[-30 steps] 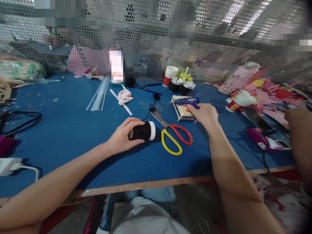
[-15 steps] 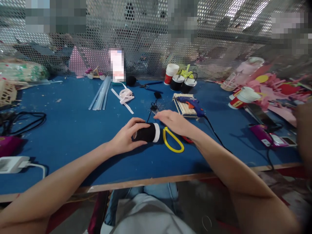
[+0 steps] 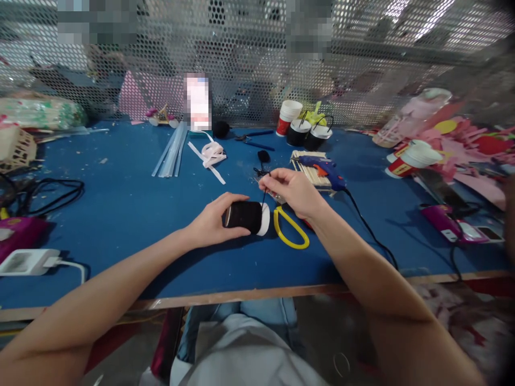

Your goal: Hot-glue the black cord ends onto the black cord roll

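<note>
Black-wrapped cup (image 3: 244,216) lies sideways near the table's front edge, its white rim toward the scissors (image 3: 298,246), the left hand (image 3: 213,221) curled around its base end. A second ago the right hand (image 3: 296,193) was at the blue glue gun (image 3: 333,174); now that tool lies let go on the stick frame (image 3: 310,175), and the right fingertips seem to pinch the black cord (image 3: 263,200) above the rim. Marks on the red-and-white cups (image 3: 414,156) are too small to read.
</note>
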`<state>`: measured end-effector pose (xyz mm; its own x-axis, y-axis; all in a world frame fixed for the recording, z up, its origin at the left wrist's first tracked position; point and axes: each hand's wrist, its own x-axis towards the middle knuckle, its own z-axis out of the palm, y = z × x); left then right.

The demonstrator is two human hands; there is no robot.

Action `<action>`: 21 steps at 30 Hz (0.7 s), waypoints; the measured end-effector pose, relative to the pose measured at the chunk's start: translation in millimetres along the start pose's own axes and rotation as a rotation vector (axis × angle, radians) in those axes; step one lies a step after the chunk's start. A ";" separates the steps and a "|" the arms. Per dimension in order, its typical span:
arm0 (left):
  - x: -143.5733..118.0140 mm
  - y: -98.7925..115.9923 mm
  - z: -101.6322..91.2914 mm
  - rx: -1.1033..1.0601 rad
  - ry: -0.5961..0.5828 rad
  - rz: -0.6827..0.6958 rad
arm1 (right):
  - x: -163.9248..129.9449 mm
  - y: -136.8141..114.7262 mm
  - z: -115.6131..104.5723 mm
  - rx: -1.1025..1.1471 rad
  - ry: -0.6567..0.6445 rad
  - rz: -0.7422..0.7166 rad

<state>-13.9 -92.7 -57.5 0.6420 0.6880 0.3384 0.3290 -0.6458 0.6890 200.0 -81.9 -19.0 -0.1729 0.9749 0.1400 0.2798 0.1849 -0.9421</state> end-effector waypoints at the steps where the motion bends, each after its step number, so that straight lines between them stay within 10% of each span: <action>1: 0.1 0.2 0.0 -0.018 -0.004 -0.039 | -0.2 -1.0 -1.6 -0.004 0.024 -0.008; 9: -0.6 4.8 -0.6 -0.117 -0.091 -0.217 | 1.8 5.1 -5.4 -0.069 0.117 -0.023; 21: -1.4 7.3 -0.1 -0.046 -0.095 -0.002 | 0.4 10.8 0.3 -0.215 0.040 -0.069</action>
<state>-12.5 -98.3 -52.9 0.7051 0.6530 0.2763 0.2995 -0.6275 0.7187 202.8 -79.5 -29.2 -0.1623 0.9623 0.2181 0.4642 0.2695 -0.8438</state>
